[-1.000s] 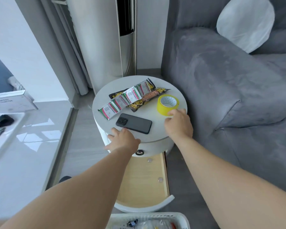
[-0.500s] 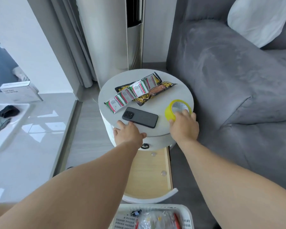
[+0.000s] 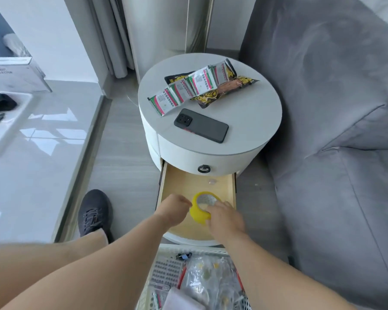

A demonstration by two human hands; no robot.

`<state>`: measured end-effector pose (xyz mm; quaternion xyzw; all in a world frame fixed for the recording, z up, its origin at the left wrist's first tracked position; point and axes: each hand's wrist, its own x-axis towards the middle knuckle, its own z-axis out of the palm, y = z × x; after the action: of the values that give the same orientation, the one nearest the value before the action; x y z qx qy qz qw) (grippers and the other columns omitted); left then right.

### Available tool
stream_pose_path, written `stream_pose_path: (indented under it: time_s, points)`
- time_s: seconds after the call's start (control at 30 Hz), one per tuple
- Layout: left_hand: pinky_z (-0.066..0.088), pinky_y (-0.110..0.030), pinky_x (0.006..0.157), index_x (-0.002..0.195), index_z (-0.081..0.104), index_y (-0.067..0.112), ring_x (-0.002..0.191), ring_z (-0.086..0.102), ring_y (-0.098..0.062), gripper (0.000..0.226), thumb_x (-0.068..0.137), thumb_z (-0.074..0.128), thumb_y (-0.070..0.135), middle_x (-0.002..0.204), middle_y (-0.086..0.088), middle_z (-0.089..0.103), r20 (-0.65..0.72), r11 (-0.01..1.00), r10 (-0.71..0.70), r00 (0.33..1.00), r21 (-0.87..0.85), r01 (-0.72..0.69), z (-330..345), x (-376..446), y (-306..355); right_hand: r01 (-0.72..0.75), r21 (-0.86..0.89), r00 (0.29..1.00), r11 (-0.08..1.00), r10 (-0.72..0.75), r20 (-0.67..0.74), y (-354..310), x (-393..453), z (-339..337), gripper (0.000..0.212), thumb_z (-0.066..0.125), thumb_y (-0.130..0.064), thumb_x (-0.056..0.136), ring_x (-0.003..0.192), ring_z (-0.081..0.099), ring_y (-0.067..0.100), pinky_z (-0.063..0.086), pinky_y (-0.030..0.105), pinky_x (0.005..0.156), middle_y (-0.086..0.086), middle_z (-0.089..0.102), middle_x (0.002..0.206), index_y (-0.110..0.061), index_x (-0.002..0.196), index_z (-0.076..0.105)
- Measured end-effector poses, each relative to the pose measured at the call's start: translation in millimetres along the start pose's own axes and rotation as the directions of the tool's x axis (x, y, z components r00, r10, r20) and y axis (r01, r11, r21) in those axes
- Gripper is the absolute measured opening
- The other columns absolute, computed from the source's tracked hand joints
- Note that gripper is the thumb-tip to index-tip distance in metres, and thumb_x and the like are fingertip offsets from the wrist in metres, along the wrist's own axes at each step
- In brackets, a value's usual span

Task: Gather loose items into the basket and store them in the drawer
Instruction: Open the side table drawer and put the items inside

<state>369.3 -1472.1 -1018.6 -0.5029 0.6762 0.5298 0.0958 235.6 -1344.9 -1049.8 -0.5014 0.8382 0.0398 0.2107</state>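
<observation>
A yellow tape roll [image 3: 199,209] hangs over the open wooden drawer [image 3: 182,182] of the round white side table [image 3: 251,121]. My right hand [image 3: 225,219] grips the roll from its right side. My left hand [image 3: 171,210] sits just left of the roll with curled fingers, and whether it touches the roll is unclear. On the tabletop lie a black phone [image 3: 201,125], a strip of green-and-red sachets [image 3: 186,89] and a black-and-gold snack packet [image 3: 231,86]. A white basket [image 3: 152,285] holding several items stands below the drawer at the bottom edge.
A grey sofa [image 3: 336,108] presses against the table's right side. A white standing unit [image 3: 166,30] and curtain rise behind the table. My dark shoe [image 3: 94,211] rests on the grey floor to the left, beside a glossy raised platform [image 3: 31,153] with a box and tray.
My right hand lifted the yellow tape roll off the tabletop and brought it down over the open drawer. My left hand left the table edge and came down beside the roll.
</observation>
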Motion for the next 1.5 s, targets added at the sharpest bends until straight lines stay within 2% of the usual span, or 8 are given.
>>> stream_pose_path:
  time_s: [0.17, 0.33, 0.43, 0.53, 0.83, 1.1, 1.27, 1.5]
  points:
    - [0.055, -0.032, 0.092, 0.124, 0.072, 0.028, 0.104, 0.066, -0.020, 0.042, 0.098, 0.042, 0.013, 0.121, 0.002, 0.072, 0.028, 0.997, -0.077, 0.997, -0.008, 0.077, 5.1, 35.1, -13.3, 0.044, -0.137, 0.999, 0.990, -0.043, 0.013, 0.0, 51.9, 19.5, 0.031, 0.065, -0.010, 0.096, 0.116, 0.056, 0.024, 0.045, 0.033, 0.074, -0.002, 0.060, 0.128, -0.026, 0.121, 0.074]
    - [0.044, -0.026, 0.058, 0.141, 0.061, 0.031, 0.069, 0.058, -0.015, 0.048, 0.098, 0.045, 0.016, 0.107, 0.001, 0.064, 0.017, 0.991, -0.093, 0.996, -0.091, 0.094, 14.4, 73.4, -0.8, 0.145, -0.040, 0.989, 0.989, -0.144, 0.031, 22.5, 63.9, 26.5, 0.046, 0.062, -0.013, 0.085, 0.094, 0.069, 0.032, 0.056, 0.041, 0.070, -0.005, 0.045, 0.145, -0.019, 0.131, 0.061]
    - [0.054, -0.039, 0.093, 0.148, 0.054, 0.025, 0.116, 0.062, -0.027, 0.051, 0.098, 0.047, 0.019, 0.147, -0.009, 0.052, 0.034, 0.987, -0.147, 0.989, -0.064, 0.149, 24.2, 85.9, -0.7, -0.043, -0.154, 0.984, 0.987, 0.016, -0.175, 35.4, 71.6, 25.6, 0.032, 0.068, -0.008, 0.076, 0.087, 0.064, 0.032, 0.047, 0.040, 0.069, 0.003, 0.064, 0.108, -0.017, 0.106, 0.060]
    - [0.052, -0.039, 0.098, 0.153, 0.048, 0.023, 0.137, 0.050, -0.029, 0.055, 0.099, 0.041, 0.014, 0.149, -0.007, 0.052, 0.011, 0.986, -0.159, 0.987, -0.049, 0.159, 33.1, 83.9, -6.0, 0.010, -0.405, 1.000, 0.914, -0.007, 0.010, 47.3, 85.4, 21.2, 0.026, 0.054, -0.007, 0.088, 0.119, 0.050, 0.025, 0.037, 0.038, 0.097, -0.002, 0.071, 0.102, -0.022, 0.104, 0.069]
    - [0.044, -0.026, 0.057, 0.125, 0.070, 0.028, 0.069, 0.061, -0.020, 0.046, 0.094, 0.040, 0.014, 0.092, 0.001, 0.070, -0.142, 0.960, -0.215, 0.966, -0.215, 0.182, 30.5, 90.0, -20.3, 0.071, -0.562, 0.970, 0.824, 0.075, 0.232, 37.3, 115.0, 21.0, 0.028, 0.055, -0.011, 0.094, 0.125, 0.049, 0.024, 0.032, 0.038, 0.109, -0.005, 0.076, 0.113, -0.025, 0.108, 0.075]
    - [0.064, -0.046, 0.081, 0.131, 0.054, 0.027, 0.085, 0.074, -0.027, 0.041, 0.093, 0.041, 0.019, 0.096, -0.002, 0.069, -0.134, 0.879, -0.336, 0.932, -0.400, 0.259, 29.6, 91.2, -21.9, -0.165, -0.067, 0.986, 0.984, 0.166, 0.008, 52.3, 111.1, 20.8, 0.015, 0.067, -0.018, 0.094, 0.102, 0.057, 0.021, 0.039, 0.036, 0.094, -0.006, 0.075, 0.093, -0.029, 0.093, 0.077]
    - [0.064, -0.046, 0.083, 0.148, 0.045, 0.027, 0.083, 0.076, -0.028, 0.050, 0.098, 0.050, 0.020, 0.096, -0.004, 0.067, -0.075, 0.822, -0.371, 0.926, -0.490, 0.290, 35.0, 98.1, -25.3, -0.247, 0.814, 0.947, 0.526, 0.307, 0.089, 34.9, 111.7, 8.1, 0.009, 0.082, -0.026, 0.087, 0.090, 0.074, 0.005, 0.056, 0.025, 0.086, -0.015, 0.079, 0.084, -0.028, 0.079, 0.081]
    - [0.067, -0.040, 0.068, 0.154, 0.040, 0.034, 0.078, 0.078, -0.029, 0.059, 0.101, 0.056, 0.015, 0.114, -0.008, 0.065, 0.022, 0.809, -0.421, 0.907, -0.443, 0.386, 31.6, 105.3, -21.8, -0.337, 0.511, 0.912, 0.791, 0.410, -0.033, 33.4, 129.2, 14.4, 0.033, 0.055, -0.034, 0.100, 0.079, 0.067, 0.026, 0.052, 0.032, 0.068, -0.007, 0.070, 0.074, -0.020, 0.073, 0.067]
